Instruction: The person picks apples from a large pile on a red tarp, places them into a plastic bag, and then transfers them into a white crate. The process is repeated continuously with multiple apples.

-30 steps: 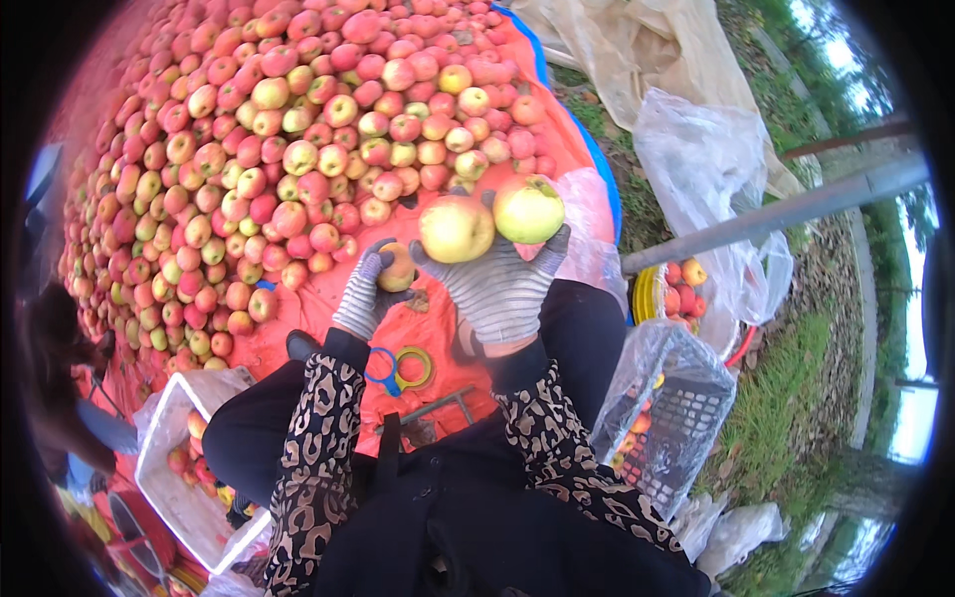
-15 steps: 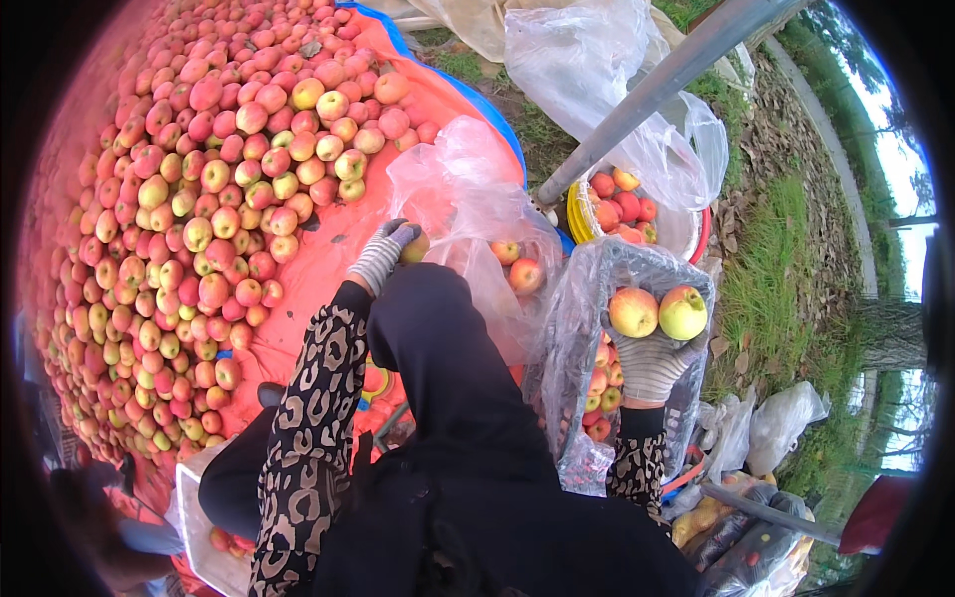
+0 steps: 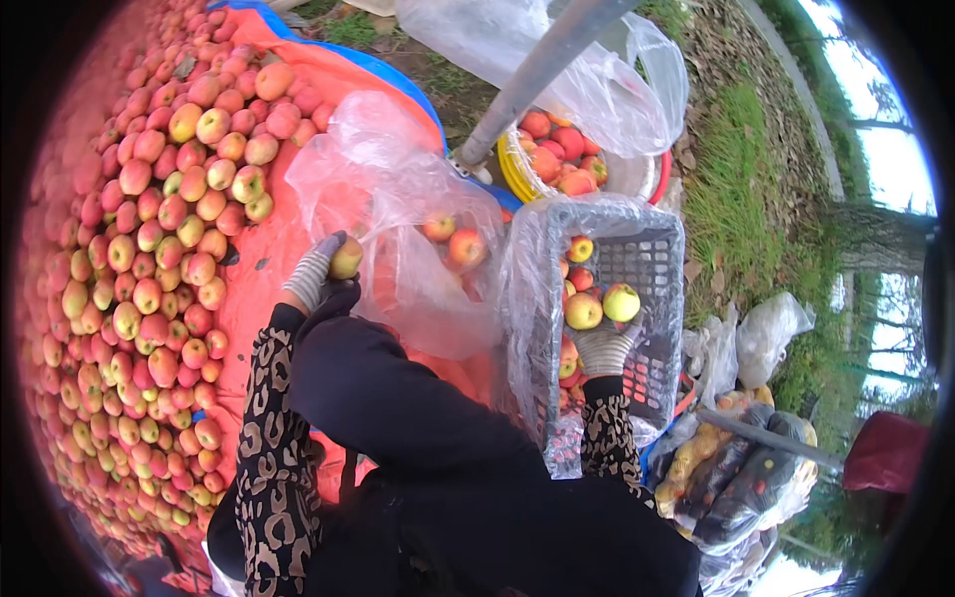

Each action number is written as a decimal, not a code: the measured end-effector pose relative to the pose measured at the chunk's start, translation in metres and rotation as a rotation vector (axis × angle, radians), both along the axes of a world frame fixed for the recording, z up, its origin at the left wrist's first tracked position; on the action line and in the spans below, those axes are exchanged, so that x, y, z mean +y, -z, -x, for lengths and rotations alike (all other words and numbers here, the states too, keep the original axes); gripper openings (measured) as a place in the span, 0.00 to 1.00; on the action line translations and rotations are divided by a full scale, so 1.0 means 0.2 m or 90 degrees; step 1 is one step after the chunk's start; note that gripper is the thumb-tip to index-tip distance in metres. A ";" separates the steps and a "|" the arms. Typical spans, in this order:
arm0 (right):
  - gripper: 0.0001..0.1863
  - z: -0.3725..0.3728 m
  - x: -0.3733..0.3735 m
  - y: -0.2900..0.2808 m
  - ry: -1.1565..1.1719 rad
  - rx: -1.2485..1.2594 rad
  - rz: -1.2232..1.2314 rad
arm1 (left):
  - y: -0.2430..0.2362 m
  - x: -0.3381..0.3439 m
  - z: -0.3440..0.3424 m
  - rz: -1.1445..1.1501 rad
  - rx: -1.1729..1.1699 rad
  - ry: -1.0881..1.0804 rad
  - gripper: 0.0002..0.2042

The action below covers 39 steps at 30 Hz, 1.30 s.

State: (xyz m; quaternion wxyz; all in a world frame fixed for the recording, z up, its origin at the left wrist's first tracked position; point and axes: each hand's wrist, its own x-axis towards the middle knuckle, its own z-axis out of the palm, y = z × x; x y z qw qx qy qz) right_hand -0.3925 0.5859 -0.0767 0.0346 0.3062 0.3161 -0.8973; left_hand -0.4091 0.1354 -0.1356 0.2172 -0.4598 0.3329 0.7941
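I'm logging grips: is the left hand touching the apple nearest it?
Touching. The head view shows the gloved left hand curled against the left side of the apple, with no gap between.

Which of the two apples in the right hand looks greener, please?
The apple on the right in the right hand: it looks yellow-green, while the left one is yellower.

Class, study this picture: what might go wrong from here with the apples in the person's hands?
The right hand holds two apples at once over the grey crate, so one might slip.
A slipped apple could bruise against the apples in the crate.
Loose clear plastic lies close to the left hand and its apple, and might snag.
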 end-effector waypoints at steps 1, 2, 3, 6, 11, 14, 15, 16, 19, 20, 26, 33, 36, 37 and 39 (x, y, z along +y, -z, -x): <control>0.44 0.01 0.00 0.02 -0.015 0.017 0.010 | -0.01 0.02 0.00 -0.046 -0.020 -0.004 0.19; 0.45 0.03 0.00 0.05 -0.032 0.033 0.023 | 0.00 0.03 0.00 -0.033 -0.020 -0.011 0.19; 0.45 0.03 0.00 0.06 -0.044 0.049 0.041 | 0.00 0.07 0.02 -0.020 -0.020 -0.014 0.20; 0.44 0.03 0.04 0.07 -0.048 0.062 0.048 | -0.01 0.15 0.06 -0.027 -0.044 0.009 0.21; 0.39 0.03 0.10 0.13 -0.045 0.017 0.092 | -0.06 0.11 0.08 -0.041 -0.043 0.033 0.21; 0.38 0.03 0.15 0.19 -0.025 -0.015 0.073 | -0.05 0.11 0.08 -0.033 -0.026 0.048 0.20; 0.39 0.04 0.14 0.19 -0.018 -0.039 0.082 | -0.05 0.10 0.06 -0.027 -0.019 0.055 0.19; 0.40 0.05 0.13 0.19 -0.011 -0.063 0.092 | -0.04 0.08 0.05 -0.026 -0.016 0.060 0.19; 0.41 0.10 0.07 0.18 -0.030 -0.076 0.024 | 0.01 0.06 0.00 0.002 0.013 0.059 0.16; 0.41 0.11 0.07 0.22 -0.026 -0.059 0.036 | 0.03 0.05 -0.02 0.028 0.033 0.048 0.15; 0.37 0.22 0.08 0.28 -0.048 -0.179 -0.110 | -0.08 0.06 -0.01 -0.105 -0.047 -0.023 0.11; 0.13 0.26 -0.36 -0.20 -0.050 0.285 -0.620 | -0.15 -0.03 -0.06 -0.111 -0.042 -0.067 0.21; 0.16 0.28 -0.76 -0.26 -0.287 0.372 -0.700 | -0.16 -0.01 -0.01 -0.047 -0.005 -0.104 0.22; 0.21 0.30 -0.90 -0.23 -0.410 0.349 -0.779 | -0.14 -0.05 -0.03 -0.051 0.025 -0.126 0.22; 0.25 0.32 -1.08 0.16 -0.524 0.272 -0.928 | -0.14 -0.09 -0.04 -0.068 0.073 -0.087 0.23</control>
